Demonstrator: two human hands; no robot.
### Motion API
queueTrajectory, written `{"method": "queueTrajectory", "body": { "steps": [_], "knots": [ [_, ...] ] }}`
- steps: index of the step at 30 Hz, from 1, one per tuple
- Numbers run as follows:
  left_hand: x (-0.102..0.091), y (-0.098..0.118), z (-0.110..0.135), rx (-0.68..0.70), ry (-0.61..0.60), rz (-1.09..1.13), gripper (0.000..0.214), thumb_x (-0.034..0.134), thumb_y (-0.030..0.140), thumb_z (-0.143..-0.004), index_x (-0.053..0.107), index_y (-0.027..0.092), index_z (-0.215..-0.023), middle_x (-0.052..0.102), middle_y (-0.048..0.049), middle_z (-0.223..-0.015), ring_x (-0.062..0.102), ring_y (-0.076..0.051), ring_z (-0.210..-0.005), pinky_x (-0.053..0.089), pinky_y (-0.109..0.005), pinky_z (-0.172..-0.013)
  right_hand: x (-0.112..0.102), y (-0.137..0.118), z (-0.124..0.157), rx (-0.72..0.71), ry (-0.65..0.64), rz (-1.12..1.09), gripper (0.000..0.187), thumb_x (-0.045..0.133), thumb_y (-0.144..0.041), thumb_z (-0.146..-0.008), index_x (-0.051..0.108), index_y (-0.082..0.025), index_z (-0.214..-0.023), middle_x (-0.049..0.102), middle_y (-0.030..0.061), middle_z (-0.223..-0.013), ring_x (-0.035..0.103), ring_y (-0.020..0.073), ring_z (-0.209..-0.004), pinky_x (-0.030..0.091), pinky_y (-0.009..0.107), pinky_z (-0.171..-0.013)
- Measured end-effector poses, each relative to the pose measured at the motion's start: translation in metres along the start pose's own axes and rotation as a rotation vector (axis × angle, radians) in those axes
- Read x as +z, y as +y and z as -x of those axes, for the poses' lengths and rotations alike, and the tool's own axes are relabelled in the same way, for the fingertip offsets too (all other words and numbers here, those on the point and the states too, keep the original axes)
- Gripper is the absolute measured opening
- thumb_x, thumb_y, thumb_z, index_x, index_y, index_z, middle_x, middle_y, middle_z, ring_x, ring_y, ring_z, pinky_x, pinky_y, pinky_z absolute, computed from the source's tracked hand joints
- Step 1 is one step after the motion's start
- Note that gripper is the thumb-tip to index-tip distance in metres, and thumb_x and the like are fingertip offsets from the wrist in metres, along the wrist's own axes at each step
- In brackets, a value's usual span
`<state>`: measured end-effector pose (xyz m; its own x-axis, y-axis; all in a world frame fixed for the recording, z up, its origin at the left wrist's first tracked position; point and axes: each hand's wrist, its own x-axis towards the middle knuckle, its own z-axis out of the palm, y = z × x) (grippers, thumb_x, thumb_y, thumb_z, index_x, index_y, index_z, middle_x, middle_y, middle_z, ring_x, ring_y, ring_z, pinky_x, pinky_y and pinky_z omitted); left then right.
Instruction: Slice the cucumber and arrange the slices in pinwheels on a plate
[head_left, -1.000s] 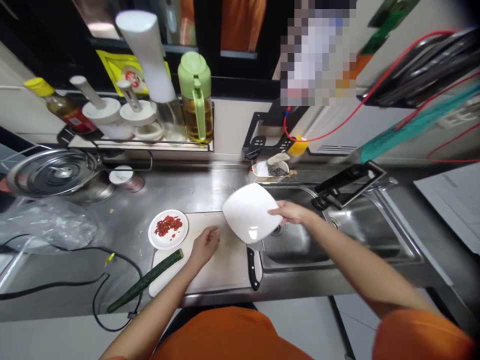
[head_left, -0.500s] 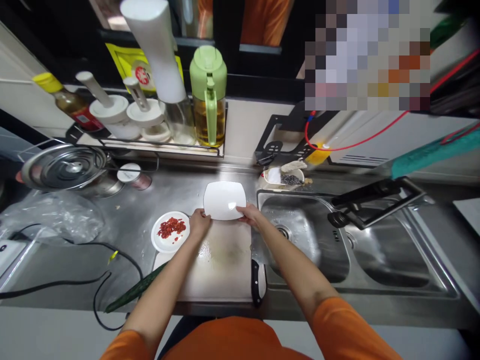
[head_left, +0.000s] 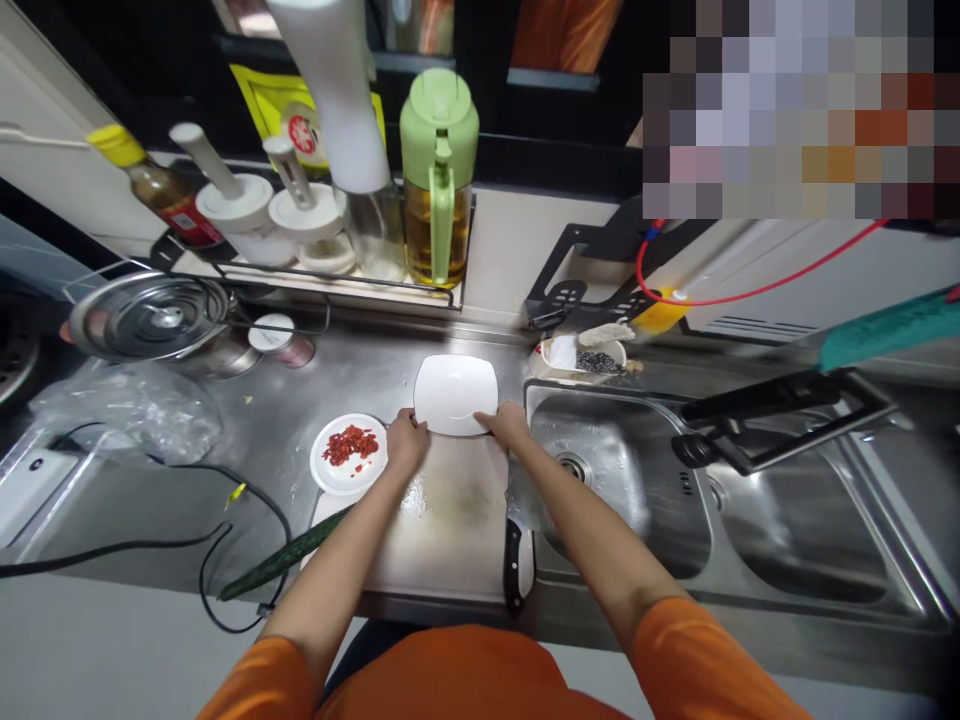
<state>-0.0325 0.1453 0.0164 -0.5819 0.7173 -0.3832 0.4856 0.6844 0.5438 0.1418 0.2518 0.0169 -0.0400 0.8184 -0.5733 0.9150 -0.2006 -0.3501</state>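
Note:
A square white plate (head_left: 455, 392) lies flat on the steel counter just behind the cutting board (head_left: 450, 520). My left hand (head_left: 406, 441) grips its near left edge and my right hand (head_left: 506, 424) grips its near right edge, fingers curled on the rim. To the left stands a small round plate of chopped red chili (head_left: 348, 454). A cucumber (head_left: 286, 555) lies across the board's left corner. A black-handled knife (head_left: 519, 545) rests along the board's right side.
A double sink (head_left: 720, 500) fills the right side, with a black rack (head_left: 780, 415) over it. Behind stand a condiment shelf with an oil bottle (head_left: 439, 180), a pot lid (head_left: 150, 320), a plastic bag (head_left: 124, 410), a black cable (head_left: 150, 545) and a small dish (head_left: 577, 355).
My right hand carried the square plate from above the sink leftward and set it down behind the cutting board. My left hand came up from the board to take its left edge.

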Motion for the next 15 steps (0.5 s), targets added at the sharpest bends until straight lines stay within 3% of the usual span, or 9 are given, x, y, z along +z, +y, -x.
{"method": "queueTrajectory", "body": {
  "steps": [3, 6, 10, 15],
  "knots": [
    [-0.004, 0.002, 0.01, 0.059, 0.02, -0.024, 0.029, 0.054, 0.026, -0.08, 0.057, 0.017, -0.108, 0.067, -0.0076, -0.087, 0.062, -0.022, -0.083, 0.045, -0.031, -0.075, -0.006, 0.0, 0.014, -0.016, 0.049, 0.079, 0.052, 0.062, -0.049, -0.075, 0.057, -0.009, -0.109, 0.063, 0.0196, -0.108, 0.059, 0.027, -0.102, 0.044, 0.029, -0.076],
    [-0.018, -0.011, 0.031, 0.225, 0.119, -0.056, 0.033, 0.053, 0.031, -0.082, 0.055, 0.016, -0.111, 0.065, -0.0113, -0.1, 0.06, -0.023, -0.09, 0.045, -0.034, -0.079, -0.004, 0.014, 0.048, -0.075, 0.123, 0.197, 0.045, 0.051, -0.05, -0.085, 0.054, -0.012, -0.108, 0.066, 0.0157, -0.098, 0.062, 0.025, -0.095, 0.043, 0.028, -0.071],
    [-0.049, -0.068, 0.076, 0.476, 0.197, -0.117, 0.031, 0.048, 0.033, -0.085, 0.055, 0.016, -0.11, 0.062, -0.0114, -0.104, 0.057, -0.024, -0.097, 0.045, -0.036, -0.085, 0.019, 0.059, 0.121, -0.146, 0.073, 0.363, 0.036, 0.042, -0.044, -0.091, 0.05, -0.014, -0.111, 0.068, 0.0117, -0.085, 0.066, 0.0243, -0.082, 0.041, 0.028, -0.063],
    [-0.074, -0.147, 0.12, 0.448, 0.204, -0.325, 0.032, 0.054, 0.042, -0.081, 0.057, 0.018, -0.102, 0.063, -0.0094, -0.097, 0.056, -0.027, -0.092, 0.044, -0.039, -0.084, 0.054, 0.103, 0.185, -0.121, -0.027, 0.447, 0.037, 0.042, -0.044, -0.092, 0.044, -0.015, -0.115, 0.068, 0.0113, -0.086, 0.067, 0.0252, -0.08, 0.041, 0.028, -0.059]
  ]
}}
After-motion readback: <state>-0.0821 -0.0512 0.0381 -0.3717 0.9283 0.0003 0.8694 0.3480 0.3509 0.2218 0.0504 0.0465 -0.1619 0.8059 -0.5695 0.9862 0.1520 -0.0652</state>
